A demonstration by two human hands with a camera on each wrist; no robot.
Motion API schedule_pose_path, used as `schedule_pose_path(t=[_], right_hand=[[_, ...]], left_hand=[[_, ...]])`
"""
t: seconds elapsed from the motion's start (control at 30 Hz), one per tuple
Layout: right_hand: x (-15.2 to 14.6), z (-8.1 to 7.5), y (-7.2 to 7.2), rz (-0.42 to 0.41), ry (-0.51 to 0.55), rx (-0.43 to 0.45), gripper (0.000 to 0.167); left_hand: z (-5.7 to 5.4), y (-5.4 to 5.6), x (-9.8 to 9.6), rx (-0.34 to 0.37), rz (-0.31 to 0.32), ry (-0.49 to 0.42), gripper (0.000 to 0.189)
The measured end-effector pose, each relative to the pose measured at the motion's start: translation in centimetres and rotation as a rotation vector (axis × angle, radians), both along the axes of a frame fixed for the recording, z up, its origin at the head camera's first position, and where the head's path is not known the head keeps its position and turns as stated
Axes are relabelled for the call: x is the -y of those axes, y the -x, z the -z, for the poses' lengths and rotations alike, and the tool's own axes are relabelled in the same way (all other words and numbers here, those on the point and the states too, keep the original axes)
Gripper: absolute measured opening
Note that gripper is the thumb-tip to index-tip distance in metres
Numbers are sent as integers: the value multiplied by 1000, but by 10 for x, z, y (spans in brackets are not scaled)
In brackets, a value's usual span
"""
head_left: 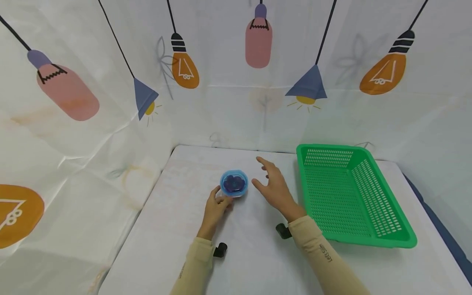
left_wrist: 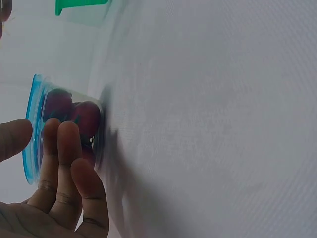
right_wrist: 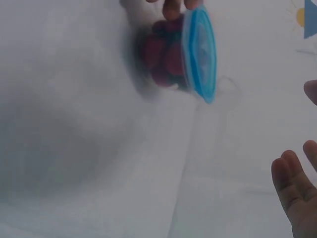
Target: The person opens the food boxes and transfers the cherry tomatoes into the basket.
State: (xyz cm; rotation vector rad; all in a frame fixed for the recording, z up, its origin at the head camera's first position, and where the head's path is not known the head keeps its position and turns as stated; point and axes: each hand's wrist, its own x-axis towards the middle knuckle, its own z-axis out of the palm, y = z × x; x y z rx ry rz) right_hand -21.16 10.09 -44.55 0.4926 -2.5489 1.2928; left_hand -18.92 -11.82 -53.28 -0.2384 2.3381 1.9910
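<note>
A small clear container with a light-blue lid stands upright on the white-covered table. Through its wall show several round dark-red fruits, with bits of green among them. At the container's near left side, my left hand holds it, its fingertips against the wall and lid rim. My right hand hovers just right of the container, apart from it, with fingers spread and nothing between them.
A large green plastic basket with perforated walls stands on the right of the table. White sheeting printed with lamps and bulbs hangs behind and at the sides. Each wrist wears a small black camera.
</note>
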Motion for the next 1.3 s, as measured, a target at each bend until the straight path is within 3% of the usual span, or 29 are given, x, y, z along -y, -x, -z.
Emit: schedule_pose_path(t=[0.23, 0.5, 0.77, 0.87, 1.07, 1.3], right_hand=[[15, 26, -8, -55, -46, -38, 74], [27, 44, -9, -113, -88, -57, 63], [33, 60, -4, -105, -142, -47, 54], [35, 64, -3, -101, -159, -58, 51], [36, 70, -2, -91, -173, -93, 48], [37, 71, 1, -80, -197, -132, 45]], left_hand=[[4, 2, -4, -11, -2, -82, 75], [7, 2, -5, -31, -53, -63, 74], [-31, -14, -7, -37, -11, -73, 70], [-23, -10, -7, -25, -14, -82, 70], [4, 0, -6, -33, -45, -79, 72], [9, 2, -4, -57, -58, -43, 72]])
